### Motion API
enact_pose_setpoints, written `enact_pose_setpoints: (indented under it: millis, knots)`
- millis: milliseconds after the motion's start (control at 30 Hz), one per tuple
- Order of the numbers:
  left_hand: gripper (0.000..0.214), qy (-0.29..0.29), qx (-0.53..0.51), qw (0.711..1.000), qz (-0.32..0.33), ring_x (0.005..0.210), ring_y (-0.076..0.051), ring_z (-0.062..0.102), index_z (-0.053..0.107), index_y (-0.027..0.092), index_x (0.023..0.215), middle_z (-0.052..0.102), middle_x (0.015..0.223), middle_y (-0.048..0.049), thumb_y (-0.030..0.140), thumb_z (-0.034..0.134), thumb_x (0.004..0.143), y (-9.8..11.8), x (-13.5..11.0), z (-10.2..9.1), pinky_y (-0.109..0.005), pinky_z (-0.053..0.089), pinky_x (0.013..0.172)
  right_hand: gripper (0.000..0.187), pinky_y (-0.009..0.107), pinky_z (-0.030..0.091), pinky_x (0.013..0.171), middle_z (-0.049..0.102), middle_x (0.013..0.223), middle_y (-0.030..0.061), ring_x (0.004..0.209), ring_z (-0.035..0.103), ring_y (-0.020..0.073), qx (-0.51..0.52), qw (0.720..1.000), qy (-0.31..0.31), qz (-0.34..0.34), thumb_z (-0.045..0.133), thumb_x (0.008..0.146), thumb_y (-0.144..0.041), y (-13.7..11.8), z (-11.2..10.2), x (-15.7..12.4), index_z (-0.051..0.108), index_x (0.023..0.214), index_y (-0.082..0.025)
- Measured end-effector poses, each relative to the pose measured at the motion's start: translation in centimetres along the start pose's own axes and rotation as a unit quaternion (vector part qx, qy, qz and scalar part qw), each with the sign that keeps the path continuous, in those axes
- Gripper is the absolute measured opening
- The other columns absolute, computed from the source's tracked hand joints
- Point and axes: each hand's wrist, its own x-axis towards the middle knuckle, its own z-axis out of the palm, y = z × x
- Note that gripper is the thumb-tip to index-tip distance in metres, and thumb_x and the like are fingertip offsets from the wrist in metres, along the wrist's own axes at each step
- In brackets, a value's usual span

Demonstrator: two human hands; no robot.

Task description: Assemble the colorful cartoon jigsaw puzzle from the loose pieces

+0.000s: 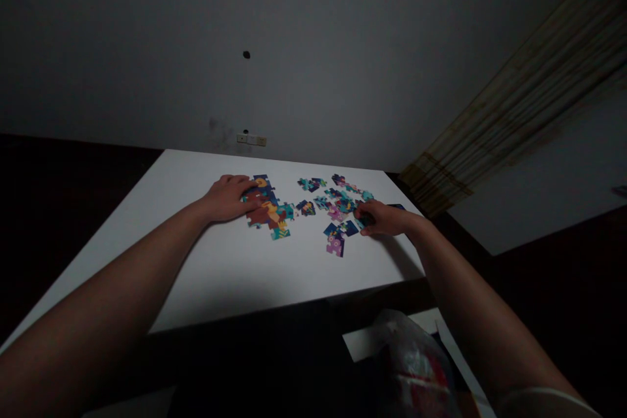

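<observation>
My left hand (228,198) lies with fingers stretched out over the left edge of a joined section of jigsaw puzzle (269,210), brown, orange, blue and teal. My right hand (382,217) is closed, thumb and fingers pinched at a dark teal puzzle piece (362,219) on the right side of the scattered pieces. The fingers partly hide that piece. Left of this hand are a heap of teal and blue puzzle pieces (343,200) and a pink-purple piece (336,246) nearer the front. A dark orange-marked piece (306,208) lies between the joined section and the heap.
The white table (220,274) stands before a grey wall with a socket strip (251,140). A dark flat object (396,207) lies behind my right wrist. Below the front edge is a clear plastic bag (416,359) with something red inside. A yellowish curtain (490,111) hangs at right.
</observation>
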Motion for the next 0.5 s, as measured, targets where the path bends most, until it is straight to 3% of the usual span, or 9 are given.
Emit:
enact_pose_setpoints:
  millis: [300, 400, 500]
  knots:
    - [0.094, 0.002, -0.003, 1.0, -0.007, 0.171, -0.05, 0.054, 0.065, 0.028, 0.182, 0.06, 0.191, -0.0156, 0.08, 0.058, 0.105, 0.1, -0.2, 0.0, -0.062, 0.042, 0.142, 0.035, 0.041, 0.061, 0.097, 0.086, 0.115, 0.01, 0.105, 0.079, 0.0325, 0.035, 0.995, 0.086, 0.028, 0.093, 0.084, -0.029, -1.7, 0.3, 0.0, 0.082, 0.117, -0.024]
    - [0.093, 0.0, -0.004, 1.0, -0.002, 0.172, -0.048, 0.053, 0.065, 0.028, 0.182, 0.059, 0.191, -0.0159, 0.081, 0.057, 0.106, 0.5, -0.4, -0.1, -0.06, 0.042, 0.142, 0.017, 0.046, 0.063, 0.1, 0.088, 0.113, 0.0114, 0.107, 0.081, 0.0347, 0.069, 0.982, 0.171, 0.03, 0.085, 0.094, -0.036, -1.9, 0.4, 0.3, 0.08, 0.107, -0.025]
    - [0.086, 0.006, -0.004, 1.0, 0.009, 0.171, -0.044, 0.056, 0.068, 0.028, 0.179, 0.062, 0.188, -0.0163, 0.076, 0.056, 0.108, 0.7, -0.4, -0.1, -0.058, 0.04, 0.143, 0.023, 0.049, 0.066, 0.095, 0.088, 0.108, 0.0133, 0.099, 0.082, 0.0346, 0.136, 0.954, 0.266, -0.005, 0.077, 0.105, -0.05, -3.5, 0.6, 1.3, 0.078, 0.105, -0.027]
